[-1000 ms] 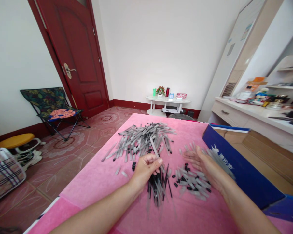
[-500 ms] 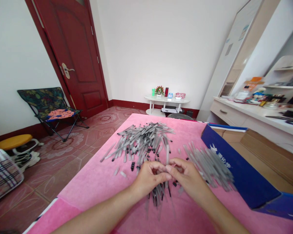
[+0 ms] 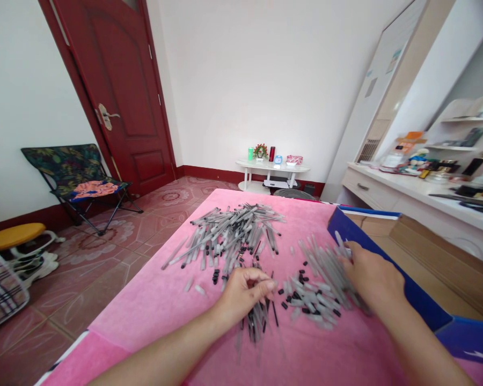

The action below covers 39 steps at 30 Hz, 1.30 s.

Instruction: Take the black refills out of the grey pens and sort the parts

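Note:
My left hand hovers low over a bunch of thin black refills on the pink cloth, its fingers curled into a pinch; what they grip is hidden. My right hand lies further right on a heap of grey pen barrels, with its fingers closed round one grey barrel that sticks out towards the blue box. Small black caps and short grey pieces are scattered between the two hands. A larger pile of grey pens lies beyond my left hand.
The pink-covered table fills the foreground. An open blue cardboard box stands along its right side. A folding chair, a yellow stool, a red door, a small white table and a white dresser surround it.
Half a second ago both hands met at the middle over the refills. My right hand has since moved right onto the barrel heap; my left hand has stayed over the refills.

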### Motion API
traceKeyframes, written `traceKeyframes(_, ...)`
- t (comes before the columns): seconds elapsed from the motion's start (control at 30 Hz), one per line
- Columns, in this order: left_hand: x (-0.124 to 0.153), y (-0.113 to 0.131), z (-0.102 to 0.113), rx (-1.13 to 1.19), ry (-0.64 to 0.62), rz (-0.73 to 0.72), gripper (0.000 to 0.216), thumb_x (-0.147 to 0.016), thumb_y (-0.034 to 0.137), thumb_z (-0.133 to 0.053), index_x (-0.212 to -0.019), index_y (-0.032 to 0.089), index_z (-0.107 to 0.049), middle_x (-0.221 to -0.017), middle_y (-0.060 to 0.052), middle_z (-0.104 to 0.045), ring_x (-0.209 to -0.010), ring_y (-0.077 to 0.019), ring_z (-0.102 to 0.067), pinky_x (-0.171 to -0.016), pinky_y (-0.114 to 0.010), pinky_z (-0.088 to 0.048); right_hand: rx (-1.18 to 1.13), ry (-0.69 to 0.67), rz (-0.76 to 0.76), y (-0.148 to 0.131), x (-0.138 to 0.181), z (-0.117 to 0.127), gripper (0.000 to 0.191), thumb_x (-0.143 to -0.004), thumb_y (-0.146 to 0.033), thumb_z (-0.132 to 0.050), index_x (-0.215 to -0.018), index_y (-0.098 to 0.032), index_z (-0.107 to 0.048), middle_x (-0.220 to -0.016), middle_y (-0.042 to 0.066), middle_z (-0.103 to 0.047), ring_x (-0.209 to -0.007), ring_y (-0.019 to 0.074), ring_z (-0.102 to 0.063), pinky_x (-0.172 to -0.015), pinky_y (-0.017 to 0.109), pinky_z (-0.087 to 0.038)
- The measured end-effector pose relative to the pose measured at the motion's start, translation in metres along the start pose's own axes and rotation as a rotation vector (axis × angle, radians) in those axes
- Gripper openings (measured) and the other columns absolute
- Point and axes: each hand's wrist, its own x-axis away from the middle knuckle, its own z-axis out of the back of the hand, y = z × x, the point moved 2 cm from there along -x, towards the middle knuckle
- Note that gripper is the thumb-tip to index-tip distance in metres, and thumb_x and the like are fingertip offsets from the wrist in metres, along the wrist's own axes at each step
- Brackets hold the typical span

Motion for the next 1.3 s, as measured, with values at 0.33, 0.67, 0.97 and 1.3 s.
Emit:
traceKeyframes(0.33, -0.021, 0.005, 0.039, -0.096, 0.225, -0.088, 0.028, -0.073, 0.04, -0.055, -0.073, 0.013, -0.063, -0.062, -0.004, -0.061, -0.049, -0.0094, -0.05, -0.047, -0.019, -0.04, 0.093, -0.001, 0.022, 0.006, -0.002, -0.014, 0.04, -0.078, -0.036, -0.041, -0.111, -0.017, -0.054, -0.101, 0.015, -0.058, -0.079, 0.0325, -0.061, -0.058, 0.037, -0.044)
traceKeyframes(0.67, -0.044, -0.005, 0.152, -0.579, 0.552, -0.012, 0.026, -0.062, 0.033, -0.061, -0.078, 0.014, -0.066, -0.067, -0.003, -0.064, -0.054, -0.0129, -0.052, -0.052, -0.022, -0.039, -0.068, 0.017, 0.21, -0.029, 0.014, 0.003, 0.035, -0.077, -0.043, -0.042, -0.098, -0.024, -0.063, -0.098, 0.007, -0.064, -0.08, 0.0283, -0.062, -0.059, 0.035, -0.044)
traceKeyframes(0.97, -0.033, -0.014, 0.108, -1.011, 0.436, 0.033, 0.02, -0.067, 0.038, -0.061, -0.079, 0.023, -0.067, -0.086, -0.003, -0.065, -0.08, -0.0186, -0.056, -0.068, -0.026, -0.037, -0.133, 0.051, 0.306, -0.04, 0.019, -0.007, 0.031, -0.077, -0.04, -0.044, -0.092, -0.022, -0.064, -0.095, 0.007, -0.064, -0.08, 0.0245, -0.061, -0.059, 0.031, -0.042)
traceKeyframes(1.3, -0.03, 0.017, 0.097, -1.164, 0.387, -0.09, 0.013, -0.077, 0.026, -0.05, -0.08, 0.021, -0.062, -0.082, -0.003, -0.062, -0.074, -0.0159, -0.055, -0.064, -0.025, -0.037, -0.395, 0.001, 0.407, -0.06, 0.028, -0.008, 0.027, -0.076, -0.033, -0.048, -0.095, -0.02, -0.063, -0.091, 0.006, -0.064, -0.068, 0.0187, -0.059, -0.062, 0.03, -0.043)
